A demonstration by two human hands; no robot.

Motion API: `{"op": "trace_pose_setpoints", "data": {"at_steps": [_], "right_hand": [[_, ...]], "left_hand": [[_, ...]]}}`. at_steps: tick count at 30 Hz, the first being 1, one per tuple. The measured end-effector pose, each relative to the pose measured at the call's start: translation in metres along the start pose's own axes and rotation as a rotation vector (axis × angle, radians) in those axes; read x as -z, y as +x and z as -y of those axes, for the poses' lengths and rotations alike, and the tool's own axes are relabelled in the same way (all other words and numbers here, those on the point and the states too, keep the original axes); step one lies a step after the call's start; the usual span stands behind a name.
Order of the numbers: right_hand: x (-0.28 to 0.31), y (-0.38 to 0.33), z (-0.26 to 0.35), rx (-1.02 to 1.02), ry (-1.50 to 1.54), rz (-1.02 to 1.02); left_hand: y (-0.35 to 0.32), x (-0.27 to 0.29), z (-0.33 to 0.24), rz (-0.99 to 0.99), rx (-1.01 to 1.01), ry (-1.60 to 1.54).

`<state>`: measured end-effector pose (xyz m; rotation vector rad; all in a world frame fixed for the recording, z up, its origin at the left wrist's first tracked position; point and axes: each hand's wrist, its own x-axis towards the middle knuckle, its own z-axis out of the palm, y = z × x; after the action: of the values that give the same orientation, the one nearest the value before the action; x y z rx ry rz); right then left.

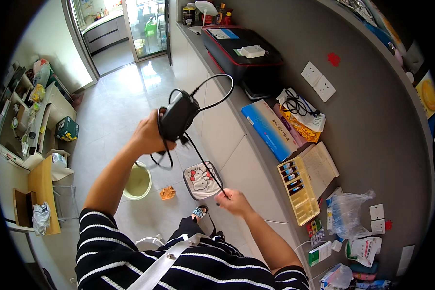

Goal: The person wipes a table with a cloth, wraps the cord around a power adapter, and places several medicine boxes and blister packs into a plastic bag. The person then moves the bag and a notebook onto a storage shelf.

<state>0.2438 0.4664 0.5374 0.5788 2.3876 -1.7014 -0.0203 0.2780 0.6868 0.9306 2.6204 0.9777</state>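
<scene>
Our left hand [149, 134] grips a black power adapter [179, 116], its cable [233, 83] looping beside it. Our right hand [237, 203], nearer our body, pinches a black cord [198, 152] stretching from the adapter. On the floor [99, 130] below, between our hands, lies a cartoon-cat mat [198, 182]; right of both hands, the tabletop [229, 92] carries a cream tray [304, 209] of vials [291, 177].

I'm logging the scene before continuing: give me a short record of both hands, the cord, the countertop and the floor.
Left hand: grips black adapter, cable looped about it
Right hand: holds black cord
Cord run: nearly straight between the hands
Countertop: black-and-red printer, blue box, yellow tray with small bottles
Floor: pale bucket, patterned mat
</scene>
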Motion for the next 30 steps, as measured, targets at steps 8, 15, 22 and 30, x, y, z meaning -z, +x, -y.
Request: {"op": "trace_pose_setpoints", "data": {"at_steps": [8,15,22,30], "right_hand": [[0.009,-0.061,0.117,0.377,-0.232,-0.137],[0.077,-0.011,0.165,0.458,-0.243,-0.416],[0.055,0.033,0.080,0.150,0.301,-0.237],[-0.026,0.025,-0.005,0.136,0.323,-0.044]], "left_hand": [[0.035,-0.035,0.025,-0.135,-0.432,1.039],[-0.009,-0.046,0.004,0.217,-1.286,0.562],[-0.044,-0.049,0.011,0.113,-0.825,-0.288],[-0.062,-0.046,0.003,0.272,0.071,-1.055]]}}
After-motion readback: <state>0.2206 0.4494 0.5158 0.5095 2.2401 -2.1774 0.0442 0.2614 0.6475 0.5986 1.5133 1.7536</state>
